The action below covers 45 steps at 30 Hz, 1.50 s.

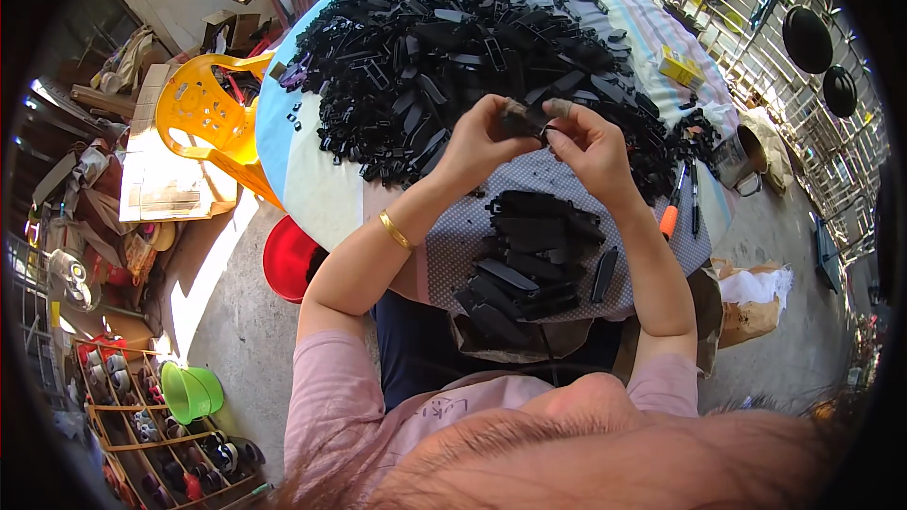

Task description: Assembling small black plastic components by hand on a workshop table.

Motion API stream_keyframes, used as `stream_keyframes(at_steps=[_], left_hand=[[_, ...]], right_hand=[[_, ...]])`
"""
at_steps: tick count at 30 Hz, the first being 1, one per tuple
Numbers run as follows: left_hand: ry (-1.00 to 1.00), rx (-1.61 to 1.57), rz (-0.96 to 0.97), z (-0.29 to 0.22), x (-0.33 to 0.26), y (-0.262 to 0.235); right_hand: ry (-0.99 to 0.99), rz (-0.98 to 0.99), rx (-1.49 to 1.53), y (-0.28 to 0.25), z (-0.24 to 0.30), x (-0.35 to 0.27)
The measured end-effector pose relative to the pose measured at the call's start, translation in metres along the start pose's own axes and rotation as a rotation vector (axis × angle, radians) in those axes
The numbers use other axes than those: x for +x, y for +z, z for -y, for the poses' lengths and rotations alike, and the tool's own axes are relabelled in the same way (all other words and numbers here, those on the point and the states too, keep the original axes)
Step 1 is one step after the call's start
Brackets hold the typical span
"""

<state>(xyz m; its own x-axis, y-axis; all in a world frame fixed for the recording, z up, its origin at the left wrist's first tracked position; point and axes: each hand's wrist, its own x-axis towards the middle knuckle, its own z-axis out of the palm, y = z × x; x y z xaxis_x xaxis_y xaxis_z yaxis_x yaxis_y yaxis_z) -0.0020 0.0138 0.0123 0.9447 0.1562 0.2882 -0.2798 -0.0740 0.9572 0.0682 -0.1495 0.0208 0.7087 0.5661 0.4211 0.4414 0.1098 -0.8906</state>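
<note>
Both my hands are raised over the near edge of a large heap of black plastic parts on a round table. My left hand, with a gold bangle on its wrist, is closed on one end of a small black plastic part. From the other side, my right hand pinches the same part; its exact shape is hidden by the fingers. Dark coverings show on some fingertips. Nearer me lies a pile of long black plastic pieces, with one separate piece to its right.
An orange-handled tool and a black pen lie at the right, near a metal mug. A yellow box stands farther back. Left of the table are a yellow plastic chair, a red bucket and a green bucket.
</note>
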Motion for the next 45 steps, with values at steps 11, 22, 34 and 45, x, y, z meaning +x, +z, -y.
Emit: stream_keyframes(at_steps=[11,22,34,45], left_hand=[[-0.143,-0.453,0.147,0.01,0.0,0.004],[-0.115,-0.304,0.136,0.008,-0.007,0.012],[-0.007,0.417,0.16,-0.003,-0.003,0.005],[0.094,0.242,-0.026,0.0,-0.007,0.018]], right_hand=[[-0.2,-0.178,0.052,0.004,0.006,-0.003],[-0.625,-0.225,-0.656,0.005,0.009,-0.002],[-0.574,0.2,-0.986,0.0,0.002,-0.005],[-0.526,0.105,-0.889,0.006,0.004,-0.005]])
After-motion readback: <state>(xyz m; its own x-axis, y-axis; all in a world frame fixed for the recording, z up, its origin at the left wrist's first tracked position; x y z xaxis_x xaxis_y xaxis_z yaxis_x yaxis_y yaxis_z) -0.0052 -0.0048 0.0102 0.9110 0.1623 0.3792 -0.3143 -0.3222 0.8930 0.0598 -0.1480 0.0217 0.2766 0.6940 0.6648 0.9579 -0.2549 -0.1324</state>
